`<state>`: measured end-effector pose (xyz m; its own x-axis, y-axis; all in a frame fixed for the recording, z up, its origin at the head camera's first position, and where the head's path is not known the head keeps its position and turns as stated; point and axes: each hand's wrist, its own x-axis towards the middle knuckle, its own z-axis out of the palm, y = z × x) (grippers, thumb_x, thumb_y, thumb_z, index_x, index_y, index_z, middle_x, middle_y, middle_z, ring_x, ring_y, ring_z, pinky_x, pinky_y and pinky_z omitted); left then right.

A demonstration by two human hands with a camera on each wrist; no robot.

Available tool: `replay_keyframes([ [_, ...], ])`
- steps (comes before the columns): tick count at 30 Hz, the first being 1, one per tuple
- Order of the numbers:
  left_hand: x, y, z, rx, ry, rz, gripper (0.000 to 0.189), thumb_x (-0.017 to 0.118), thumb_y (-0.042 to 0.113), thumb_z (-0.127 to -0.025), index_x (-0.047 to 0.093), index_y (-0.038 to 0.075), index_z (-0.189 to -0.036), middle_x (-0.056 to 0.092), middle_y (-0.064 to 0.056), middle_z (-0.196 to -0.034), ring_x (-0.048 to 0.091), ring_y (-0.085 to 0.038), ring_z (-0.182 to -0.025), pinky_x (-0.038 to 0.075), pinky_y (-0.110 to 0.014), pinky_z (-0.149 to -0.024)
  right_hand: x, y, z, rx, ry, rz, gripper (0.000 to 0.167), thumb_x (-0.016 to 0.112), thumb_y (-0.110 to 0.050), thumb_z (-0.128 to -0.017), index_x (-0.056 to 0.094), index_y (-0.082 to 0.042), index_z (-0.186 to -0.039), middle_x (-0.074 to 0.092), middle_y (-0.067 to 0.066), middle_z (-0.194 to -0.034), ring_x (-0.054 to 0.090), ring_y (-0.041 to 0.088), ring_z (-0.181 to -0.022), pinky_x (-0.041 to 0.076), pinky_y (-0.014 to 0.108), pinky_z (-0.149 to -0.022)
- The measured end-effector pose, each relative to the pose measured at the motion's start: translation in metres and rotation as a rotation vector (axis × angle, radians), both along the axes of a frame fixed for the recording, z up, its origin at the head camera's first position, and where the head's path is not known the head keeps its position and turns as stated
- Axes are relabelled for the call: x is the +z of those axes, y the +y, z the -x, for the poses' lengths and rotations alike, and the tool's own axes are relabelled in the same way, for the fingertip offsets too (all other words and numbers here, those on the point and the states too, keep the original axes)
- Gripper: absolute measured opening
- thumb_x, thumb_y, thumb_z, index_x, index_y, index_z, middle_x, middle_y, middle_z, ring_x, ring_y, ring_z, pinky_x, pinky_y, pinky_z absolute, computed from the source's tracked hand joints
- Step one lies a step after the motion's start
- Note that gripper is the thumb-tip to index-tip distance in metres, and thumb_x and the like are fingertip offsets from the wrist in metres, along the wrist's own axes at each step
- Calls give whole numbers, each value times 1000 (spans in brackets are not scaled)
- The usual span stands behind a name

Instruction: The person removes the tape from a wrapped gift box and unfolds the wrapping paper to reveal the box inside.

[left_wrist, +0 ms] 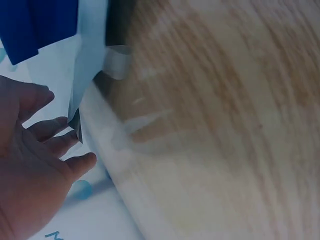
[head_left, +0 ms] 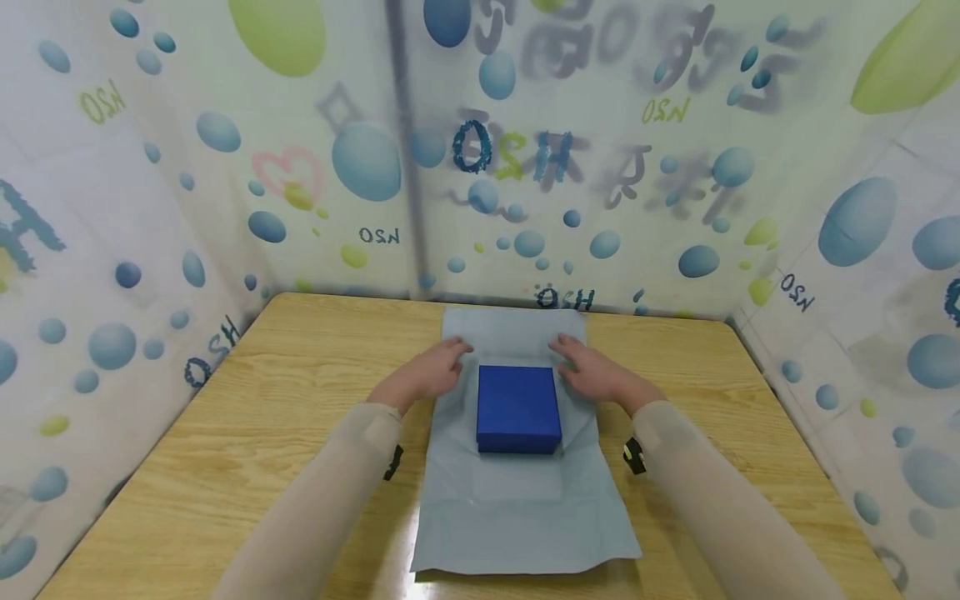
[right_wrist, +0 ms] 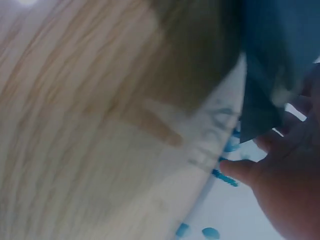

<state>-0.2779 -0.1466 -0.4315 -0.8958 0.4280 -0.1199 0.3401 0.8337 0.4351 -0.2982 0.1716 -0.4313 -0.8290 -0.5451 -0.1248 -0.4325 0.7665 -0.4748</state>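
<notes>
A dark blue square box [head_left: 517,408] lies flat on a long pale blue-grey sheet [head_left: 517,533], which looks like a soft plastic mailing bag. My left hand [head_left: 426,373] is over the sheet's left edge, beside the box's far left corner. Across from it, my right hand [head_left: 603,377] is over the right edge. Both hands have their fingers spread and relaxed, with neither gripping the box. In the left wrist view the left fingertips [left_wrist: 61,144] are by the sheet's edge. The right wrist view shows the sheet [right_wrist: 265,95] partly covering the right fingers.
The sheet lies on a light wooden table [head_left: 300,392]. A patterned cloth wall [head_left: 525,208] with blue and green drops stands right behind the table's far edge, and similar walls flank both sides. Dark wrist cameras [head_left: 634,456] hang beneath the sleeves.
</notes>
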Motion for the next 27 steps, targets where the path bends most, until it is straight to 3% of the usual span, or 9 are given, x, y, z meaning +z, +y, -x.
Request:
replay_keyframes([
  [4,-12,-4,3,17,-57,15,47,44,11,-111,47,1,-157,34,-24,-171,30,-40,-162,27,-54,-133,-9,3,4,-33,-53,-125,59,48,-19,-111,33,0,-165,14,32,-175,13,55,-162,18,69,-130],
  [8,-23,-13,5,24,-108,-33,47,46,15,-111,48,2,-157,33,-24,-172,28,-41,-163,25,-55,-133,-20,6,7,-76,-107,-223,64,48,-31,-113,27,-8,-169,9,27,-178,7,52,-164,13,75,-128],
  [14,-28,-27,7,31,-171,-132,49,44,12,-111,44,3,-159,26,-20,-176,22,-41,-165,20,-55,-134,-28,9,7,-84,-133,-227,66,49,-33,-113,27,-9,-170,8,27,-178,4,52,-164,8,79,-126],
  [21,-29,-29,9,28,-174,-141,50,43,12,-111,43,3,-160,26,-18,-177,22,-39,-165,20,-54,-135,-25,8,6,-100,-137,-192,65,50,-31,-112,29,-8,-169,10,27,-177,4,53,-164,5,78,-126],
  [27,-29,-30,5,51,-179,-144,50,44,12,-111,42,4,-161,26,-17,-177,22,-38,-165,21,-55,-134,-27,6,4,-91,-117,-200,64,50,-31,-113,30,-8,-169,11,28,-177,5,53,-164,7,79,-126],
])
